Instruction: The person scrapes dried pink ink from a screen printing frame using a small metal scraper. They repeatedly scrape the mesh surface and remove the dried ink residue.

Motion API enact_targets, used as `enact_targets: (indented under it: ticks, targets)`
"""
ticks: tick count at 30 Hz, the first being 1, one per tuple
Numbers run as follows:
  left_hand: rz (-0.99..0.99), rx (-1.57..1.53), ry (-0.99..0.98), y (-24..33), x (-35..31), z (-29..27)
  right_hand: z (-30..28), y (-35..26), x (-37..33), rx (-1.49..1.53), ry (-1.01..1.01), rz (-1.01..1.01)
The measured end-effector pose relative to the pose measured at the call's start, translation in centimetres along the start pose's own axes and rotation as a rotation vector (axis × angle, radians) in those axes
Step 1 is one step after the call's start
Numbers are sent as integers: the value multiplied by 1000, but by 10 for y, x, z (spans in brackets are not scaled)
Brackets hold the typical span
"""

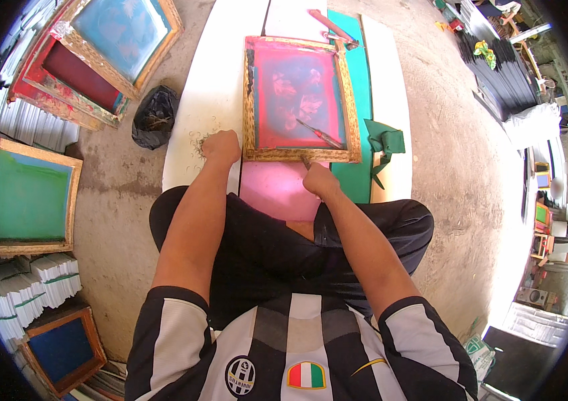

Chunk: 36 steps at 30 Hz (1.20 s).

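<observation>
A wooden screen-printing frame (249, 100) with pink-stained mesh lies on the low table in front of me. On its mesh rests a screwdriver (324, 136) with a red handle. My right hand (322, 182) is closed around a slim dark tool (306, 162), whose tip meets the frame's near edge; its kind is too small to make out. My left hand (221, 146) is closed in a fist on the white surface, left of the frame's near corner. Beside it lies a scatter of small thin bits (198, 143). Whatever the left fingers may hold is hidden.
A hammer-like tool (332, 28) lies beyond the frame, and a dark green cloth piece (385, 140) to its right. On the floor at left sit a black plastic bag (155, 117) and more screen frames (78, 208) against paper stacks (33, 291). Dark sheets (498, 63) are stacked at far right.
</observation>
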<state>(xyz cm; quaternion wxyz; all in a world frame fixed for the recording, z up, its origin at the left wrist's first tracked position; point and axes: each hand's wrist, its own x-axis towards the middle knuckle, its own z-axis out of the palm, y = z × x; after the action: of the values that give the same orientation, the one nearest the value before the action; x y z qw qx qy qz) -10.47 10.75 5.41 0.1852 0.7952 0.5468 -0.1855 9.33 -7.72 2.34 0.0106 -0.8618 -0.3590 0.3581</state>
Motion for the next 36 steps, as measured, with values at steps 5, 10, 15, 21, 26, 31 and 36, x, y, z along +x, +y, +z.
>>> enact_targets:
  ticks: [5,10,15,21,26,31,36]
  targets:
    - [50,-38,-34,10,-6,-2,7,3,-5,-49,68,-20]
    - [100,-13,-83,16,-5,-1,16,11,-2,48,99,-40]
    - [59,-46,-32,14,-9,-1,27,19,7,320,63,-45]
    - [487,25,162,21,-13,12,46,21,1,581,-31,-221]
    - [813,71,237,47,-30,31,48,-1,-24,739,-226,-274]
    - [800,209,211,45,-28,32,52,-6,-27,785,-311,-282]
    - [704,269,178,45,-33,22,45,2,-23,924,-598,-140]
